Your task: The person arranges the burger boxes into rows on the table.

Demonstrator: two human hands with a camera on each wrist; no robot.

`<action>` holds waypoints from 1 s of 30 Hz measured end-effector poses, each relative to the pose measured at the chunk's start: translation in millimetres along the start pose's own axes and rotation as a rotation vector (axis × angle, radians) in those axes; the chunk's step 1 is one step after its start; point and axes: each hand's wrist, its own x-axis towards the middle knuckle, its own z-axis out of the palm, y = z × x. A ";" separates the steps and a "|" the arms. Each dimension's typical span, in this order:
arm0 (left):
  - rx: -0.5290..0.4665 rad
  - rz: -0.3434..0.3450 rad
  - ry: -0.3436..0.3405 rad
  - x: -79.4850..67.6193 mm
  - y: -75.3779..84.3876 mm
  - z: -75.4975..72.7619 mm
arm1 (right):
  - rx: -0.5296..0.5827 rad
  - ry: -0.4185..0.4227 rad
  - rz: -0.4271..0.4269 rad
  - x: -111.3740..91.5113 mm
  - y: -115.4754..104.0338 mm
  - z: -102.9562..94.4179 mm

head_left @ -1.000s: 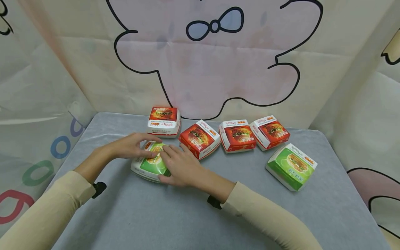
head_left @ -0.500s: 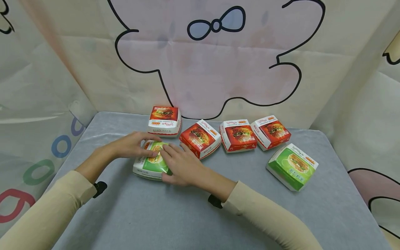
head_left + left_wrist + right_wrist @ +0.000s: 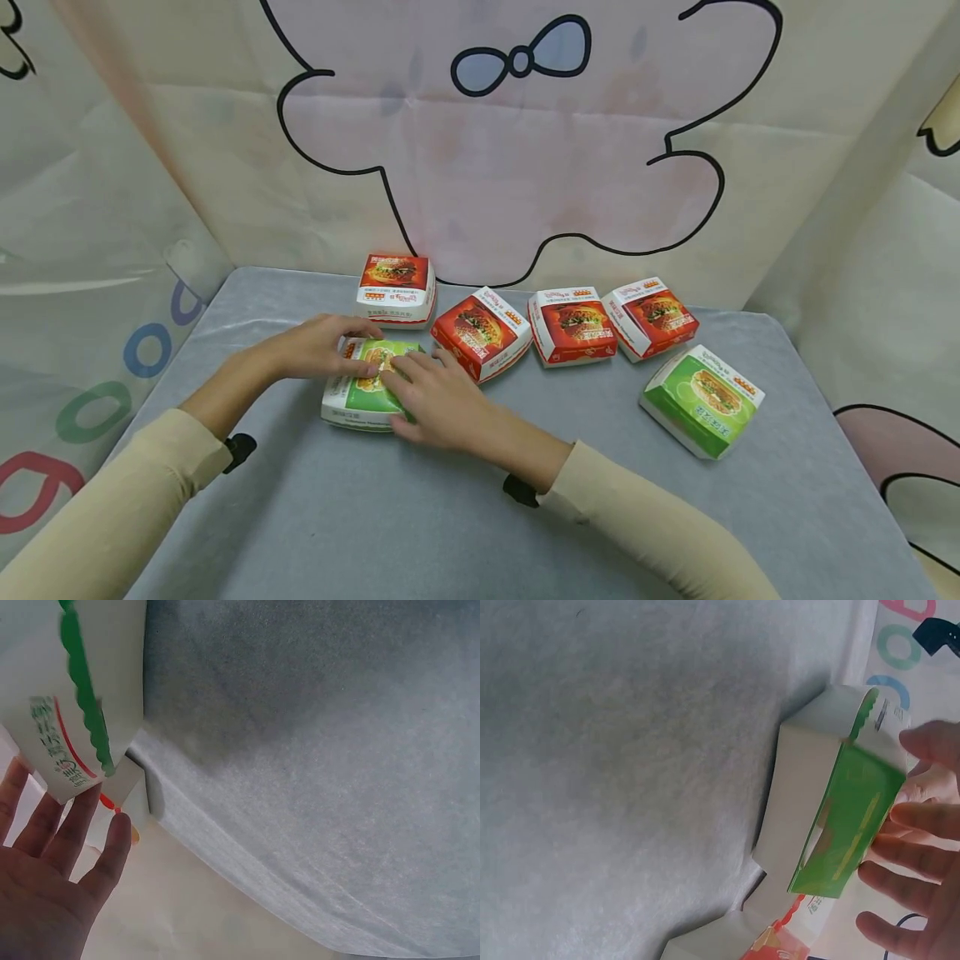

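A green and white burger box (image 3: 358, 402) lies at the left of the table, between both hands. My left hand (image 3: 318, 346) rests over its left and far side, the thumb lying on the lid. In the left wrist view the fingers of the left hand (image 3: 56, 862) touch the white side of the box (image 3: 45, 682) with their tips. From the right, my right hand (image 3: 444, 407) lays its fingers on the lid, thumb low at the near right corner. The right wrist view has the right hand (image 3: 922, 862) with fingers extended along the lid of the green box (image 3: 862, 817).
Red burger boxes stand beyond the hands: one (image 3: 395, 292) at the back left, then one (image 3: 480, 333), another (image 3: 573, 327) and a last (image 3: 651, 317) towards the right. A second green box (image 3: 701, 400) sits at the right of the grey-covered table (image 3: 420, 533). Printed cloth (image 3: 480, 167) backs it.
The green box between the hands has shifted slightly right and turned, its near edge now running straighter across. The right hand's fingers have slid a little over the lid; the left hand barely moved.
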 end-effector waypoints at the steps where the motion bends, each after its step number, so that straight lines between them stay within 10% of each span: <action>1: 0.005 -0.003 0.002 0.1 0.2 -0.1 | 0.000 0.010 0.006 -0.1 -0.5 -0.4; 30: -0.100 0.055 -0.060 -4.3 1.9 2.3 | 0.122 -0.046 0.015 4.1 11.8 -1.3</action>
